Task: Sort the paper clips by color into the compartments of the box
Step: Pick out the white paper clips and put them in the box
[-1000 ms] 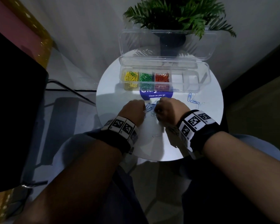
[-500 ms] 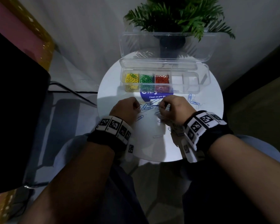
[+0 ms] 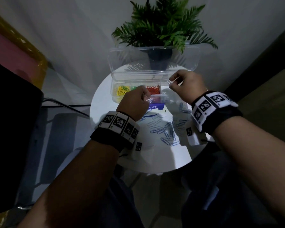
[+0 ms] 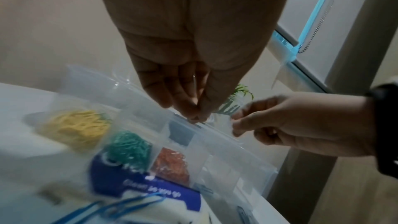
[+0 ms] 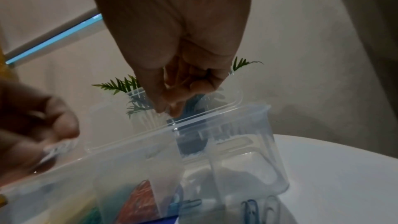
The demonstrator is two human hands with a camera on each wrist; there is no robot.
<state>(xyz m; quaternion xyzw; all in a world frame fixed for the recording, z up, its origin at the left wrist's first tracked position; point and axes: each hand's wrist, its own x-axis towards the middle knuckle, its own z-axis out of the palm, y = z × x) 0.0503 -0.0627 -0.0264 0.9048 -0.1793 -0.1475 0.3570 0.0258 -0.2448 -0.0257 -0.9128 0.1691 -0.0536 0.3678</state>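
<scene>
The clear compartment box (image 3: 164, 95) stands open at the table's far side, with yellow clips (image 3: 121, 91), green clips (image 3: 134, 88) and red clips (image 3: 153, 90) in its left cells. My left hand (image 3: 146, 98) pinches a white paper clip (image 3: 149, 100) above the box's front wall, near the red cell. My right hand (image 3: 170, 83) pinches another white clip (image 3: 172, 81) over the cells to the right of the red one. Blue clips (image 3: 165, 131) lie scattered on the white table (image 3: 163, 158). In the wrist views the fingertips (image 4: 193, 117) (image 5: 168, 108) are pressed together.
The box's raised lid (image 3: 117, 60) leans back against a potted fern (image 3: 161, 28) behind it. A blue label (image 3: 155, 106) lies under the box's front. A dark chair (image 3: 11, 116) stands to the left of the small round table.
Both hands have risen from the pile of blue clips on the table and moved toward the box, each with a white clip. The right hand has gone farther, over the right cells.
</scene>
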